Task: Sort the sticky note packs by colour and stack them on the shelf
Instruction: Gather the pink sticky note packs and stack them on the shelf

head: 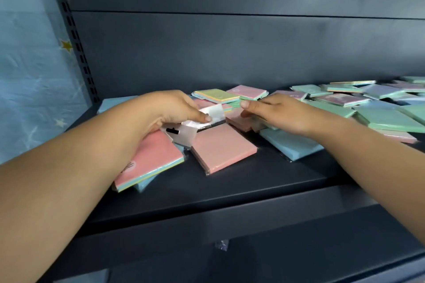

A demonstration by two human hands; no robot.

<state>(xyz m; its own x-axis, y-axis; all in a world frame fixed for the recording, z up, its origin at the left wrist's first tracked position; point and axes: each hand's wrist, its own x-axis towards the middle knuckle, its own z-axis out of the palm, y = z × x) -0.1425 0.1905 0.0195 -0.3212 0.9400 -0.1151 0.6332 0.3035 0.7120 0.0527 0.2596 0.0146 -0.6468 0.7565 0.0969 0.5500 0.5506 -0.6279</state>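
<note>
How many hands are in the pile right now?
2. The left hand pinches a clear-wrapped pack at centre; the right hand touches the pink pack beside it. Neither is hidden.

dark metal shelving (230,53); blue starred cloth (34,64) left.

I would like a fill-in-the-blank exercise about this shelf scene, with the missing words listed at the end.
1. The left hand grips a pack by its shiny ____ wrapper flap.
2. The flat pack lying alone near the front of the shelf is ____ in colour.
3. The pack below the right hand is light ____.
4. Most green packs lie on the person's ____ side.

Missing words: white; pink; blue; right
</note>
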